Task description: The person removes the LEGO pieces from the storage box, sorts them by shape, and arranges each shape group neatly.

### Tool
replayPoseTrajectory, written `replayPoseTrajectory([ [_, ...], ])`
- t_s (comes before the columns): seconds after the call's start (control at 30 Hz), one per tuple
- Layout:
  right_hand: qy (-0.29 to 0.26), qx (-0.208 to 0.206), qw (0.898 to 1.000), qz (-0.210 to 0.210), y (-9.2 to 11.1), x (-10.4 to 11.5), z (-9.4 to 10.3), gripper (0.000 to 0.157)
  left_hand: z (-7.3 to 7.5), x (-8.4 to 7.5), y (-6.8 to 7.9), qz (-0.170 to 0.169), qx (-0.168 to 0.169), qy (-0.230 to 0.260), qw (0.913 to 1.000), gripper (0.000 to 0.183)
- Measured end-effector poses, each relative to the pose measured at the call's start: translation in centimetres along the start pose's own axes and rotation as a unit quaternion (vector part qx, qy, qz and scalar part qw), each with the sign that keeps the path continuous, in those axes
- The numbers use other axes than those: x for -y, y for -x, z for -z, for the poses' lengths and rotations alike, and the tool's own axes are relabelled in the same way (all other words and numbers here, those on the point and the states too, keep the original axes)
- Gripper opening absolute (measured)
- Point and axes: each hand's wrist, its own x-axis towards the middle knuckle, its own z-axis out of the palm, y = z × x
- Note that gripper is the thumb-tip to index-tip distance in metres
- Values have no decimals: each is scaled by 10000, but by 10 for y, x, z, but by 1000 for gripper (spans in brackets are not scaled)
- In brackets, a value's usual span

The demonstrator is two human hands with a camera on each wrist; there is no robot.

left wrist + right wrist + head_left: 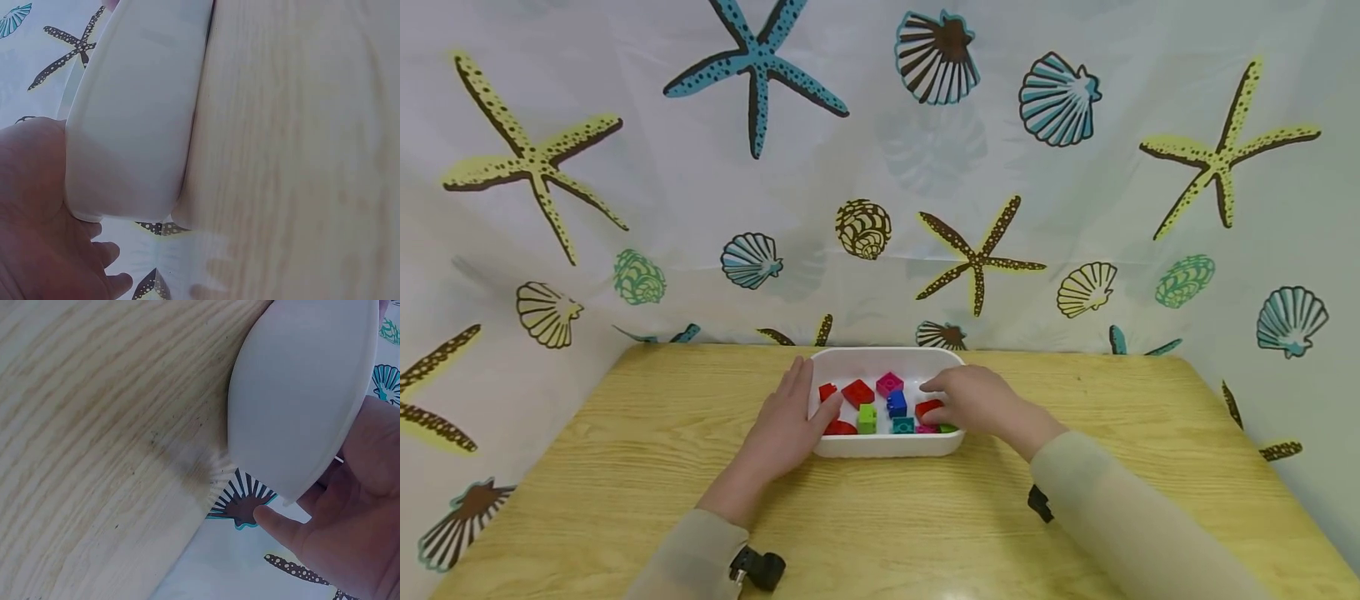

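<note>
A white tray (887, 447) of colourful toy bricks stands on the table. My left hand (786, 425) rests along its left end, fingers straight outside the wall, thumb over the rim. In the left wrist view, the left palm (31, 206) lies against the tray's wall. My right hand (981, 404) reaches over the right end into the tray, index finger and thumb apart, beside a red brick (927, 407). Other bricks include a lime green one (867, 419), a blue one (897, 404), a teal one (902, 426) and a magenta one (890, 383).
The wooden table (895, 525) spreads on all sides of the tray. Behind it hangs a white curtain (820, 183) printed with starfish and shells. Black wrist straps (762, 569) show below the sleeves.
</note>
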Motion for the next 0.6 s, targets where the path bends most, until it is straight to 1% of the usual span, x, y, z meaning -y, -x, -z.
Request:
replayPoseTrajectory([
  [0.2, -50, 65, 9998, -163, -6, 3, -4, 43, 1, 1, 1, 27, 27, -2, 10000, 90],
  [0.33, -85, -8, 9996, -285, -10, 3, -8, 34, 0, 2, 1, 0, 30, -11, 10000, 90],
  [0.43, -147, -113, 9994, -289, -14, 2, -11, 28, -1, 2, 0, -22, -5, -39, 10000, 91],
  [0.5, -177, -211, 9993, -251, -16, 1, -13, 27, -1, 2, 0, -34, -32, -39, 10000, 91],
  [0.6, -231, -376, 9988, -207, -18, 0, -14, 31, -1, 1, 0, -70, -20, 19, 10000, 91],
])
